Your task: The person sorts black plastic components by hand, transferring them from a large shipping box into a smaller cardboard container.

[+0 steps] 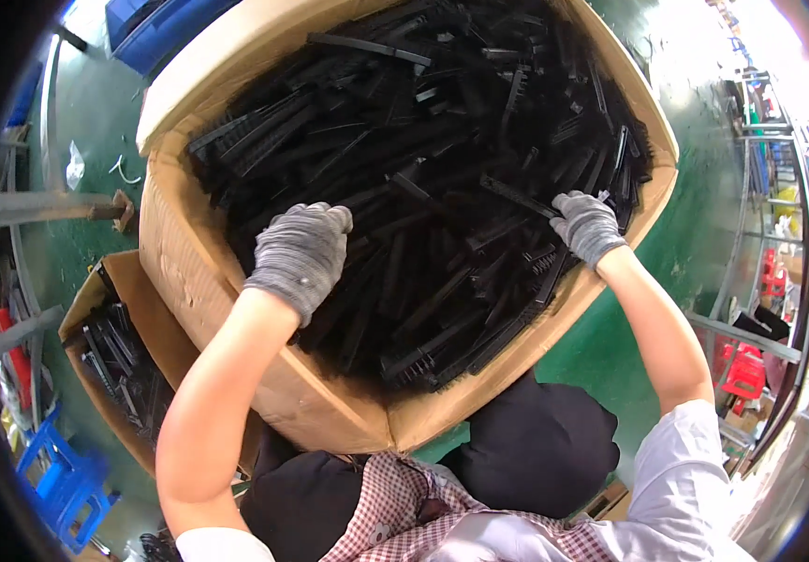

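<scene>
A large cardboard box [320,403] is heaped with black plastic strips [404,225], some with comb-like teeth along one edge. My left hand [301,253], in a grey knitted glove, is over the left part of the heap. Its fingers are curled closed, and what they hold, if anything, is hidden. Near the box's right wall is my right hand [590,227], in a matching glove. Closed fingers there grip the end of a long black strip [517,195], which slants up to the left across the pile.
Beside the large box at lower left stands a smaller cardboard box [147,347] with similar black pieces. A blue plastic stool [63,482] is farther lower left, and a blue bin [156,33] at upper left. Metal racks [765,234] line the right. The floor [676,272] is green.
</scene>
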Demonstrator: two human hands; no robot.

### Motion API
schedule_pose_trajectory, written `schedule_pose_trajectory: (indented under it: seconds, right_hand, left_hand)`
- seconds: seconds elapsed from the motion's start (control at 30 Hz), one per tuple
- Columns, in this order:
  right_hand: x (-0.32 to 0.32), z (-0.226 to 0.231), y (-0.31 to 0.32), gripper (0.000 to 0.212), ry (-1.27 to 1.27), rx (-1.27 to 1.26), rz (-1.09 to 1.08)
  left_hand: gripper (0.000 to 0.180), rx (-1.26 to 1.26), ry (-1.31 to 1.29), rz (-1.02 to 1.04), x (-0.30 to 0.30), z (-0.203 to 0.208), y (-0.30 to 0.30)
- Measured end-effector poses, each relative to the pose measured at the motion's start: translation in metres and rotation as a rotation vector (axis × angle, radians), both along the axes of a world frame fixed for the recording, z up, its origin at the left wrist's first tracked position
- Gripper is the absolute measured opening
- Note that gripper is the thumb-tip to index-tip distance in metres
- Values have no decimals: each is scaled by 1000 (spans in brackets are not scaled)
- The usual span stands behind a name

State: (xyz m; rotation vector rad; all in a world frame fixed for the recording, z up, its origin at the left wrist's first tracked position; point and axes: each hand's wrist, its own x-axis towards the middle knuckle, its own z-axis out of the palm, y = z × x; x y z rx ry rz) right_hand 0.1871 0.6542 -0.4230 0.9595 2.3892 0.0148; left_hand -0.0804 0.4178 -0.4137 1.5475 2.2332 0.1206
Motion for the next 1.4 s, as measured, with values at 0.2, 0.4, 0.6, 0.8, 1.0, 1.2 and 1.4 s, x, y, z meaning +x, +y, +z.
schedule_pose_trajectory:
  seconds: [0.2,0.4,0.6,0.8,1.0,1.2,1.4]
  right_hand:
    - [-6,-15,10,24,-10,-31,-45]
    - [1,-22,18,31,-87,-86,12]
    - [5,32,26,25,289,-222,-80]
    - [9,54,51,25,774,-249,-240]
    - [20,64,73,21,1401,-501,-604]
    - [11,76,69,17,1611,-582,-331]
    - [-21,42,40,21,361,-120,320]
  left_hand:
    - [20,-101,112,-342,60,-45,43]
    - [29,327,253,-595,79,-72,80]
    - [24,332,383,-575,78,-83,103]
    - [21,329,352,-465,88,-64,107]
    - [21,155,220,-632,88,-59,103]
    - [23,165,294,-679,97,-79,109]
    - [18,214,330,-699,94,-86,115]
